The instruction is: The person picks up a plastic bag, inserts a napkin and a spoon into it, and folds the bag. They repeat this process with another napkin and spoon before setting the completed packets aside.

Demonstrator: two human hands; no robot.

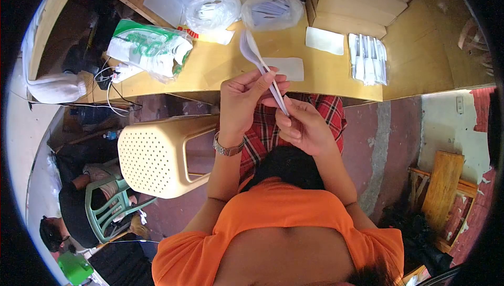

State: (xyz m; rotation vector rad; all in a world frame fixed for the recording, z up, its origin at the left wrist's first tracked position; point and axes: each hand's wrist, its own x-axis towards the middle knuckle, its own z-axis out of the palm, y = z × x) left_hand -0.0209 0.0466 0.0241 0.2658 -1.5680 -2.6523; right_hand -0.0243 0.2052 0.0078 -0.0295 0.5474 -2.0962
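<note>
A white plastic spoon [250, 49] and what looks like a second white plastic utensil nested against it are held together above my lap, heads pointing up and to the left. My left hand [251, 94] pinches them around the middle of the handles. Lower down, my right hand [303, 124] has thumb and fingers closed on the handle ends. Behind the fingers, a white napkin [290, 68] lies near the table's front edge, partly covered by my left hand. Another folded napkin [324, 41] is farther right, beside a stack of packed white cutlery [367, 59] in clear wrappers.
Two clear bags of white utensils, a left one [212, 12] and a right one [273, 9], stand at the back of the table [336, 78]. A green-and-white pack [149, 49] lies left. Cardboard boxes [362, 0] rise behind. A cream stool [152, 157] and a seated person [79, 197] are left.
</note>
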